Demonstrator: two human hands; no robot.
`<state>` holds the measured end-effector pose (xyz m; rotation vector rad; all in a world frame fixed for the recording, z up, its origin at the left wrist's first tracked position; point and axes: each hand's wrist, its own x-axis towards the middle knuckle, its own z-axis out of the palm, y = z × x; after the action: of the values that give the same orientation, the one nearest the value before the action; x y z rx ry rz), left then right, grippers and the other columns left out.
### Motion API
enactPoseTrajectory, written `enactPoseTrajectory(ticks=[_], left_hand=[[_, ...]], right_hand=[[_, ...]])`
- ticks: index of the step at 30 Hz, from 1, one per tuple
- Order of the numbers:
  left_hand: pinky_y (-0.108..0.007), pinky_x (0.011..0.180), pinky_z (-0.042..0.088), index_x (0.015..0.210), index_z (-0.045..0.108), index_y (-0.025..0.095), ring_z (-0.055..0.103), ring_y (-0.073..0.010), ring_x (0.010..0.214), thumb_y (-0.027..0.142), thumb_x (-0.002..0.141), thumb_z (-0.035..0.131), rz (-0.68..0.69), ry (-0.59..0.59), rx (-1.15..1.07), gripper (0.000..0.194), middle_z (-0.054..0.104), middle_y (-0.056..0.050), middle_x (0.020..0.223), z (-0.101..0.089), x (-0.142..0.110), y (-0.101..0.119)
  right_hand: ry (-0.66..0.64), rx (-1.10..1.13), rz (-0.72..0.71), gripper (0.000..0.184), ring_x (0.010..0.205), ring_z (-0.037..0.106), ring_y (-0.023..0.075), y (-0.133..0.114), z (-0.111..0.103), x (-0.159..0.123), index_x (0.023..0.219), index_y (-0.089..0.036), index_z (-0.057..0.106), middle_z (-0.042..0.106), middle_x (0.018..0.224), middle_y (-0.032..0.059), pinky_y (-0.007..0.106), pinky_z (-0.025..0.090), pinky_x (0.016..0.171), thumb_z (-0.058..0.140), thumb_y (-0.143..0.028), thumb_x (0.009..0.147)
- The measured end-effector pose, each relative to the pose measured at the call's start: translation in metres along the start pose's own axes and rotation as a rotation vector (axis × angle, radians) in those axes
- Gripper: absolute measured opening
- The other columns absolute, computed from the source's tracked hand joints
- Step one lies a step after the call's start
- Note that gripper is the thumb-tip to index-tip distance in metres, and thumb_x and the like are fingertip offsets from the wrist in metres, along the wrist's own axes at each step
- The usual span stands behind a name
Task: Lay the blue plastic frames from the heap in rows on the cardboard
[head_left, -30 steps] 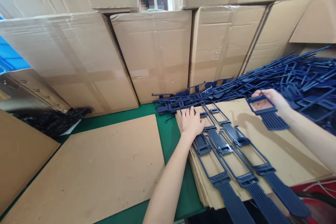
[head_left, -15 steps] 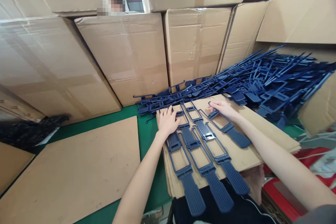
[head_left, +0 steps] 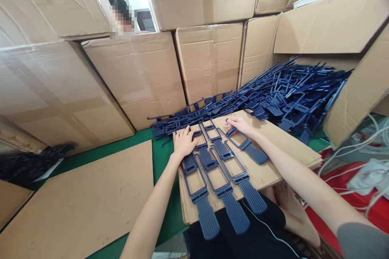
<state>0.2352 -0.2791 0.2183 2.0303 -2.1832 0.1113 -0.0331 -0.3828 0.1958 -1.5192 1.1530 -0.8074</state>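
Several dark blue plastic frame parts with ribbed handles (head_left: 226, 178) lie side by side on a stack of cardboard sheets (head_left: 273, 170) in front of me. My left hand (head_left: 183, 142) rests flat on the far ends of the leftmost parts, fingers spread. My right hand (head_left: 240, 125) lies on the far end of the rightmost blue part (head_left: 247, 147), pressing it onto the cardboard. A large heap of the same blue parts (head_left: 288, 93) is piled behind and to the right of the stack.
Big cardboard boxes (head_left: 139, 77) wall in the back of the green table (head_left: 162, 158). A loose cardboard sheet (head_left: 85, 202) lies at the left, black plastic (head_left: 27, 162) beyond it. Another person's head shows above the boxes. White cables and red packaging (head_left: 358, 178) lie at the right.
My right hand brought one blue part from the heap and laid it on the cardboard beside the others. My left hand stayed on the parts. The view shifted right.
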Motion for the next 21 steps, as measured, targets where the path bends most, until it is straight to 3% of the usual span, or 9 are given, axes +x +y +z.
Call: enactPoseTrajectory(ticks=[8,10,14,17,21], left_hand=[[-0.045,0.113,0.027,0.135,0.049,0.023,0.034,-0.0252,0.137,0.036,0.092,0.037,-0.013,-0.002,0.000,0.047,0.027,-0.007,0.152,-0.004,-0.010,0.001],[-0.045,0.113,0.029,0.135,0.050,0.023,0.035,-0.0253,0.136,0.036,0.092,0.037,-0.009,-0.007,0.002,0.047,0.028,-0.007,0.152,-0.005,-0.011,0.001],[-0.045,0.113,0.028,0.136,0.049,0.024,0.032,-0.0234,0.137,0.035,0.092,0.038,-0.007,-0.017,0.001,0.046,0.026,-0.006,0.152,-0.004,-0.011,-0.001],[-0.044,0.115,0.027,0.136,0.048,0.024,0.031,-0.0219,0.138,0.033,0.092,0.039,-0.015,-0.031,-0.001,0.046,0.025,-0.005,0.153,-0.004,-0.010,-0.001],[-0.045,0.116,0.024,0.137,0.047,0.026,0.028,-0.0212,0.140,0.034,0.093,0.039,-0.022,-0.063,-0.008,0.046,0.021,-0.003,0.154,-0.007,-0.010,-0.003]], right_hand=[[0.220,0.058,0.112,0.037,0.060,0.049,0.0010,0.007,0.009,0.005,0.111,-0.005,0.053,0.057,0.096,0.0085,0.010,0.040,0.052,0.037,-0.033,0.092],[0.169,0.069,0.169,0.035,0.061,0.051,0.0018,0.002,0.006,0.008,0.110,-0.004,0.052,0.057,0.097,0.0102,0.012,0.045,0.056,0.039,-0.031,0.092],[-0.057,0.044,0.284,0.028,0.061,0.055,0.0095,-0.014,-0.012,0.024,0.091,-0.003,0.051,0.057,0.086,0.0110,0.024,0.051,0.060,0.048,-0.031,0.088],[-0.111,-0.038,0.282,0.031,0.053,0.051,0.0113,-0.020,-0.021,0.040,0.078,-0.002,0.046,0.052,0.070,0.0090,0.022,0.044,0.046,0.048,-0.032,0.087],[-0.101,-0.087,0.221,0.030,0.044,0.044,0.0092,-0.013,-0.020,0.053,0.074,-0.003,0.041,0.046,0.061,0.0052,0.018,0.032,0.036,0.045,-0.030,0.086]])
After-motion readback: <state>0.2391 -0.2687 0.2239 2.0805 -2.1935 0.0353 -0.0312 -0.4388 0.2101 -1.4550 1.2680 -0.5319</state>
